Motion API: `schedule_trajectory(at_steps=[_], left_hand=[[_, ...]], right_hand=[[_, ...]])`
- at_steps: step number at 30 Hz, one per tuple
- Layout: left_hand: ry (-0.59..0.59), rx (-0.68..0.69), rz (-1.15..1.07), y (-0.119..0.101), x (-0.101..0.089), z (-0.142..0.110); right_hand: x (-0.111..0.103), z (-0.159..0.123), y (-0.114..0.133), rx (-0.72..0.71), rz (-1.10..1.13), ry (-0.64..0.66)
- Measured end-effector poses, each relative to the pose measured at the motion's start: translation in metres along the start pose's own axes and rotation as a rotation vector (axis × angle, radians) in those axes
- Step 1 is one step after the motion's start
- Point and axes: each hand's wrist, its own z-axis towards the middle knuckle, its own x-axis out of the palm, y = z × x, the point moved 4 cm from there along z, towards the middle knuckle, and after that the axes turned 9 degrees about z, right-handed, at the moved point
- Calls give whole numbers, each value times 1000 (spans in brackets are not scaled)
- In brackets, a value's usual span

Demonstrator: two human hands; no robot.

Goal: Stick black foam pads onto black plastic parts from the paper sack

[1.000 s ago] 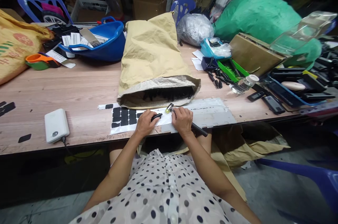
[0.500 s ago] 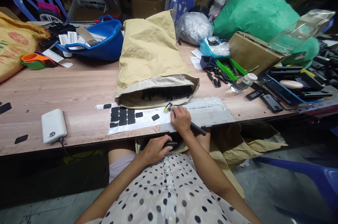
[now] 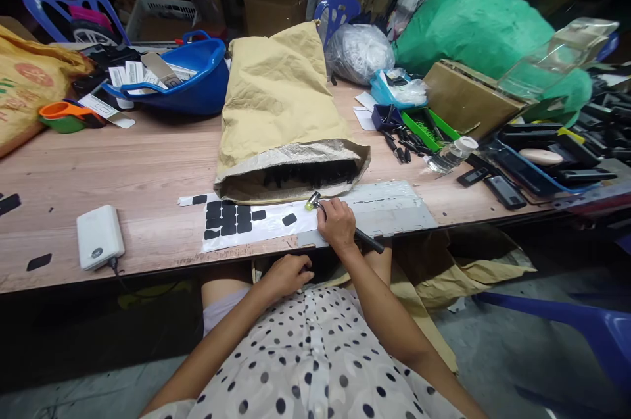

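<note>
My right hand (image 3: 336, 223) is closed around a small hammer (image 3: 313, 200) with a metal head, a yellow-green face and a black handle. It rests at the table's front edge, over a grey plate (image 3: 394, 208). Below the edge, over my lap, my left hand (image 3: 287, 276) is curled, with a bit of something dark at its fingertips that I cannot make out. To the left of the hammer lies a white sheet (image 3: 271, 232) bearing several black rounded stickers (image 3: 229, 218). A tan sack (image 3: 280, 97) lies beyond, its mouth facing me and dark pieces inside.
A white power bank (image 3: 100, 238) with a cable lies at the left. A blue basin (image 3: 197, 87) with small boxes stands behind it. At the right are a clear bottle (image 3: 452, 154), a green tray (image 3: 428, 128) and a cardboard box (image 3: 470, 97). Another sack (image 3: 468, 268) hangs below the table.
My left hand has drawn slightly left and down. The black piece showing past its fingers is now mostly out of sight. My right hand stays with the hammer.
</note>
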Motion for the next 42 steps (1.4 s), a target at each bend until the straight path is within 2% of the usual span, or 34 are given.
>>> schedule_trajectory(at_steps=[2,3,5,8,9,10,13,15,18,21,24,26,28,31,33,38,42], left_hand=[[-22,25,-83,-8,-24,8],[-90,18,-124,-8,-39,15],[-341,-53,-144,1,-74,31],[-768,-231,-47,25,-120,53],[-868,-304,0,34,-130,60],[-913,-396,41,42,-137,68],[-827,-647,97,63,-143,88],[-763,-691,85,70,-141,96],[-757,-656,65,72,-140,96],[-780,-608,104,68,-137,83],[-813,-347,149,54,-127,62],[-766,-155,142,45,-112,48],[-693,-58,130,40,-95,37],[-631,-45,145,39,-76,31],[-616,-65,163,41,-71,32],[-590,-93,166,44,-72,38],[-586,-111,160,43,-73,37]], right_hand=[[0,0,0,-6,1,10],[0,0,0,-5,1,11],[0,0,1,8,-1,4],[0,0,3,23,-3,-3],[0,1,4,25,-4,2],[1,1,4,28,-5,8],[1,1,4,30,-7,16],[1,2,4,28,-5,14],[1,2,5,28,1,11],[1,2,5,32,3,3],[1,2,5,36,5,-2],[1,1,4,42,8,4],[1,1,4,51,6,19],[1,2,4,68,-6,50],[0,4,3,83,0,77],[-7,5,-2,140,64,161],[-19,-3,-11,201,32,170]])
